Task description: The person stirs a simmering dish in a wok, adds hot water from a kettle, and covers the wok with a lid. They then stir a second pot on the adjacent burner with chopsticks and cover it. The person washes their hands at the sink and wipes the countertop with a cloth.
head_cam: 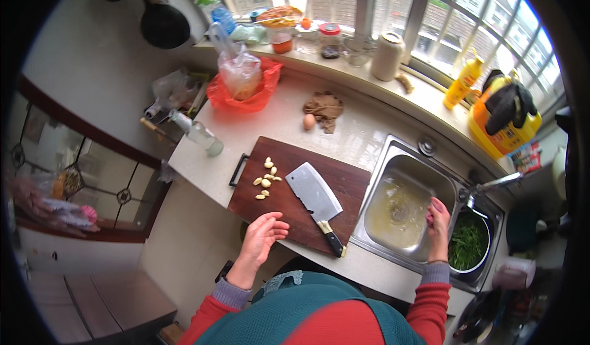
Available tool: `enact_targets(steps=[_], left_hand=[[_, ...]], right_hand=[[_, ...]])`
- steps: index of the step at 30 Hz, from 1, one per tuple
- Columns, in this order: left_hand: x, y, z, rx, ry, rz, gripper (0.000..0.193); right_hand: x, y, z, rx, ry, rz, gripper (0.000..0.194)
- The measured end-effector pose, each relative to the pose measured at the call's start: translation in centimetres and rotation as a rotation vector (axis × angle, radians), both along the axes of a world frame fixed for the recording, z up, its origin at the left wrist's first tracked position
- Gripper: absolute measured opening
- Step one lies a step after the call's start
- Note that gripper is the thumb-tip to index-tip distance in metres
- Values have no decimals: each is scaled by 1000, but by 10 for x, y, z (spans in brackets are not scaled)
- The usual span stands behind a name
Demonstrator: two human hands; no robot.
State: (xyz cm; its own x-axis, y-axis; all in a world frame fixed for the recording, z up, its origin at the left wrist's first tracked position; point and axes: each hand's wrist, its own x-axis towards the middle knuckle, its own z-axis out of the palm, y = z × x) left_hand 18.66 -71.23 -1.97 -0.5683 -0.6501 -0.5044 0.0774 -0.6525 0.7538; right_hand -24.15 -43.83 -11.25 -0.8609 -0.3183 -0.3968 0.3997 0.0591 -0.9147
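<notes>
My left hand [265, 236] is held over the near left edge of a dark wooden cutting board [276, 160], its fingers slightly apart and nothing in them. Several peeled garlic cloves [265, 182] are scattered on the board's left side. To their right lies a cleaver [315, 195], flat, its black handle towards me. My right hand [439, 220] is above the right side of the steel sink basin [382, 227], closed around something small and purplish [430, 217], mostly hidden by the fingers. Shallow cloudy water [392, 206] covers the basin's bottom.
A pot of leafy greens [468, 243] sits in the smaller right basin, beside the faucet [498, 181]. Behind the board are an egg [309, 121] and a brown cloth [325, 107]. A red plastic bag [242, 100] and glass bottle [207, 139] stand left. Jars [330, 40] line the windowsill.
</notes>
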Motion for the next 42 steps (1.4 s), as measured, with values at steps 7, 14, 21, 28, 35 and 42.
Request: enact_targets(steps=[7, 14, 21, 28, 35, 42], left_hand=[[25, -12, -7, 9, -3, -11, 26], [36, -27, -25, 46, -52, -85, 27], [29, -35, -40, 46, -78, -289, 30], [12, -21, -34, 27, -93, -499, 37], [-13, 14, -34, 41, -61, -702, 39], [-37, 96, -38, 22, -102, -923, 29]], right_hand=[[23, -67, 42, 117, 227, -183, 48], [25, -87, 27, 138, 688, -269, 39], [55, -90, -46, 437, 641, -289, 46], [101, -67, -58, 419, 92, -17, 39], [134, -26, 10, -240, -25, 111, 18], [216, 98, 15, 390, 691, -223, 28]])
